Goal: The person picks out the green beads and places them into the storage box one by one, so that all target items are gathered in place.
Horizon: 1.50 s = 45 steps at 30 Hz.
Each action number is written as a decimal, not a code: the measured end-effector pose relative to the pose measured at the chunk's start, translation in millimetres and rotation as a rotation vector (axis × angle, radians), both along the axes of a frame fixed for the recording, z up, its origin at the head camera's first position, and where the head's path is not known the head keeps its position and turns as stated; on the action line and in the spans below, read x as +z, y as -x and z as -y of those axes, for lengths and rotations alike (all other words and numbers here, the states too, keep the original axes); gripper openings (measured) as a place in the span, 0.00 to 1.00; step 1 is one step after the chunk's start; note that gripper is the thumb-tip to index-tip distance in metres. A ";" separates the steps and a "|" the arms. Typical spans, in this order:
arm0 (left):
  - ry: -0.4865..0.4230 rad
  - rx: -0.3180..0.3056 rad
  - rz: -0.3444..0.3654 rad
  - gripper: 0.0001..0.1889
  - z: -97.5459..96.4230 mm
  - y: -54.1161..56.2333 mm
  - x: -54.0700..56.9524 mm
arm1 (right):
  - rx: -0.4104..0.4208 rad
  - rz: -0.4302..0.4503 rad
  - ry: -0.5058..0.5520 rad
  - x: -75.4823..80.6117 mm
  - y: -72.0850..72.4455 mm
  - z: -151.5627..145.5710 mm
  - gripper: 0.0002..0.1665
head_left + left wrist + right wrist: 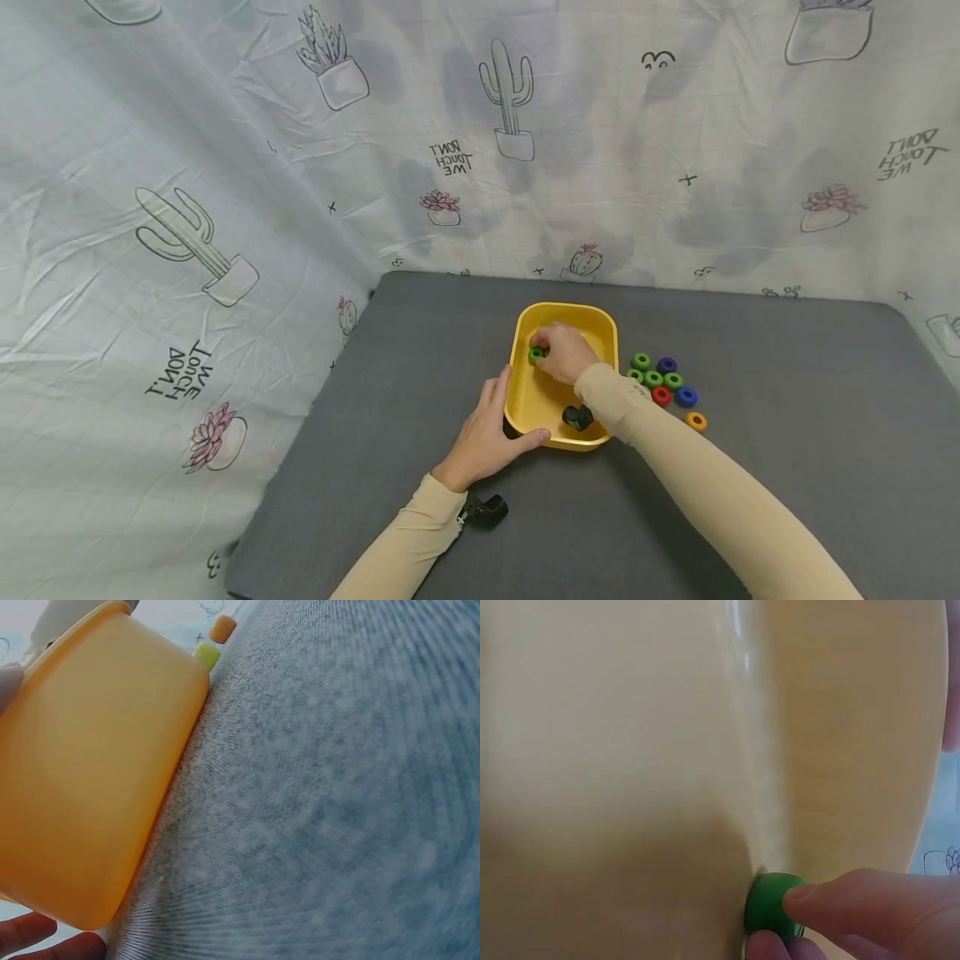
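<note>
In the head view a yellow plastic tub (pixel 536 408) stands on the table. My right hand (pixel 566 352) reaches inside it and pinches a small green ring (pixel 536 355) near the left wall. The right wrist view shows this green ring (pixel 769 906) between thumb and fingers, against the foot of the wall. My left hand (pixel 487 433) spans the tub's near left corner, its fingers extended along the left side and its thumb at the near rim. Seen from the left wrist, the tub's outer wall (pixel 105 757) lies between thumb and fingers.
Right of the tub lie several loose rings: green (pixel 672 381), blue (pixel 686 397), red (pixel 661 396) and orange (pixel 696 422). The right forearm hides part of this group. A cactus-print cloth (pixel 600 167) hangs behind and left of the grey table (pixel 787 467).
</note>
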<state>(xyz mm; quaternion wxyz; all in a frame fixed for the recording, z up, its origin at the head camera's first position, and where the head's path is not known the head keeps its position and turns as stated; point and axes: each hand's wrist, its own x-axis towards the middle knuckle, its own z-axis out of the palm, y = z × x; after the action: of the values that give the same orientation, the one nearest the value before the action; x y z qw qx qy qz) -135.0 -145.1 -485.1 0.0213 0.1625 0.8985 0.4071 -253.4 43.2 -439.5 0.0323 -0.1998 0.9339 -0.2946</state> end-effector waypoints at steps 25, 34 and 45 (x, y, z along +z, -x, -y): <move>0.006 0.009 0.023 0.60 -0.8 -1.0 1.1 | -0.122 0.027 0.212 42.7 -18.2 -43.2 0.18; -0.002 0.011 0.021 0.61 -1.2 -0.3 -0.4 | -0.161 -0.097 0.268 52.8 -41.4 -70.6 0.16; -0.015 0.008 0.010 0.61 -1.5 0.7 -1.6 | -0.215 -0.152 0.313 59.7 -71.2 -108.5 0.17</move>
<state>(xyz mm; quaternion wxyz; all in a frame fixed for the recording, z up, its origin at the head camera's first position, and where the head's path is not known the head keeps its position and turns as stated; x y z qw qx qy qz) -135.7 -143.6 -486.7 0.0230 0.1573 0.8960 0.4146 -182.2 151.7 -379.8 -0.1014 -0.1231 0.8926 -0.4217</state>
